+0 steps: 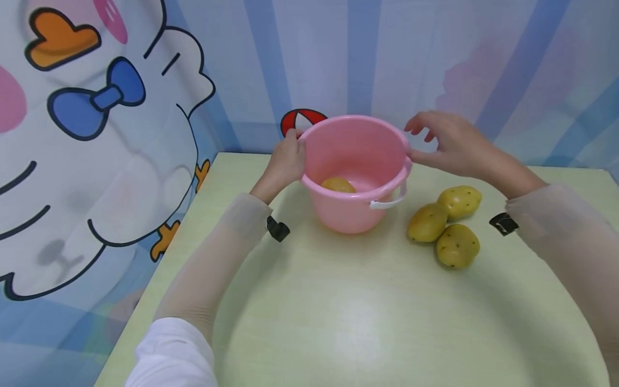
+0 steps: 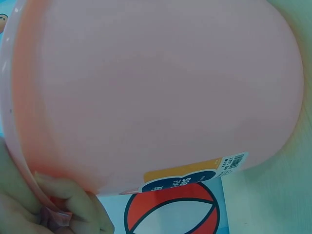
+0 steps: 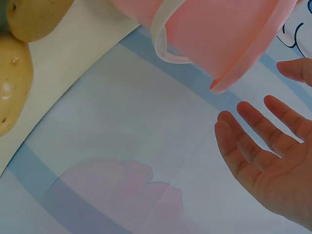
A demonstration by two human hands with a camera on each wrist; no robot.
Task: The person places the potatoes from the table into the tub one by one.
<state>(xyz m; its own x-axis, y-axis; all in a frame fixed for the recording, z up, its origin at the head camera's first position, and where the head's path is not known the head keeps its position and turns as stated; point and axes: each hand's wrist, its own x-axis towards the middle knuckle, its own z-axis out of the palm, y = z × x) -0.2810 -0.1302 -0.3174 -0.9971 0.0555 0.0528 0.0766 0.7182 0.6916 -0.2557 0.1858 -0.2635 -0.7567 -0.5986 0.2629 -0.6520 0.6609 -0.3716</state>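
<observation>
A pink plastic bucket [image 1: 348,212] with a white handle [image 1: 389,201] stands near the far side of the table, its mouth facing up and toward me. My left hand [image 1: 288,161] grips the rim on its left side; in the left wrist view the fingers [image 2: 73,197] curl round the edge by a printed label [image 2: 195,173]. At the right side of the rim is my right hand [image 1: 452,141], fingers spread and loosely bent, holding nothing. The right wrist view has those fingers [image 3: 265,126] apart from the rim. One potato [image 1: 338,185] lies inside the bucket.
Three more potatoes [image 1: 427,222] lie bunched on the pale table [image 1: 309,312] to the right of the bucket, below my right forearm. Behind the table hangs a printed blue-striped backdrop [image 1: 314,64], with a large cartoon figure [image 1: 111,177] on the left.
</observation>
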